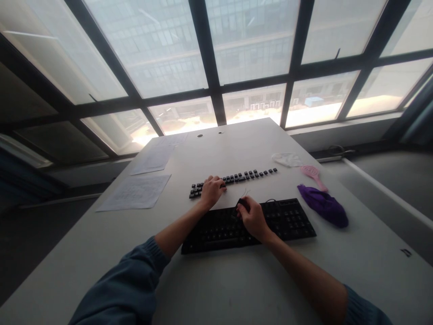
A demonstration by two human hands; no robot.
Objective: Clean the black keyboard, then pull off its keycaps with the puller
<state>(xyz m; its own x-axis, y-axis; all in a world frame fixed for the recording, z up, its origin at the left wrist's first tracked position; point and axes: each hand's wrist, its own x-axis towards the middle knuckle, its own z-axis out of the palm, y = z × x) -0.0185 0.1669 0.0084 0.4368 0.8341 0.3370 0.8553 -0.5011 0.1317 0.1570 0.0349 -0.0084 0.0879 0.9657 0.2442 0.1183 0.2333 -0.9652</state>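
Note:
A black keyboard (287,221) lies on the white table (237,280) in front of me. Beyond it a row of loose black keycaps (250,174) stretches across the tabletop. My left hand (212,190) rests on the left part of that row, fingers curled over the keycaps. My right hand (252,218) is above the keyboard's upper middle, fingers pinched on a small dark tool (239,202), probably a keycap puller; thin wires show beside it.
Two sheets of paper (135,193) lie at the left. A pink hairbrush (314,175), a purple cloth pouch (324,206) and a white crumpled item (287,159) lie to the right. Large windows stand behind the table's far edge.

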